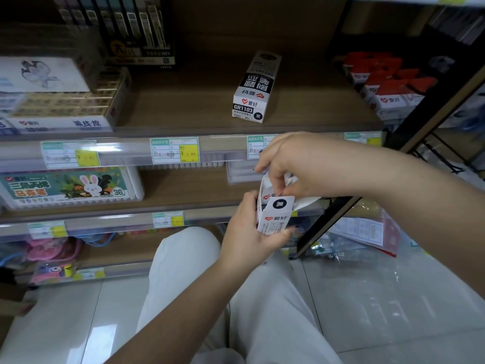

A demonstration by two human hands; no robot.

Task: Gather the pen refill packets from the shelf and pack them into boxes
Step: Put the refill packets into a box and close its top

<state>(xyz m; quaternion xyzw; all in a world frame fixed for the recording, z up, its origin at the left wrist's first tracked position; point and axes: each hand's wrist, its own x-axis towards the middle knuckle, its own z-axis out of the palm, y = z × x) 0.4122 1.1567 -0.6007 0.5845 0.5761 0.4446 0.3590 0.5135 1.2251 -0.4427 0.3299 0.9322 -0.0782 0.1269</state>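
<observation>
Both hands work an open box (pixel 273 216) in front of the shelf (pixel 183 111) — packing refills.
Left hand (pixel 249 235) fingers wrap the box body; right hand (pixel 286 166) fingers pinch something at its open top, likely a packet or flap — cannot tell which. Risks: the top flap could crumple or tear if forced, and the box, held in mid-air, could slip. A second box (pixel 256 88) lies closed on the shelf. Box contents hidden; price tags blurred, shelf ends cut off.

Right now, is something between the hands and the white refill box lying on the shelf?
Nothing visible blocks it. The white refill box lies alone on the open shelf, but both hands, left and right, are busy with another box.
</observation>
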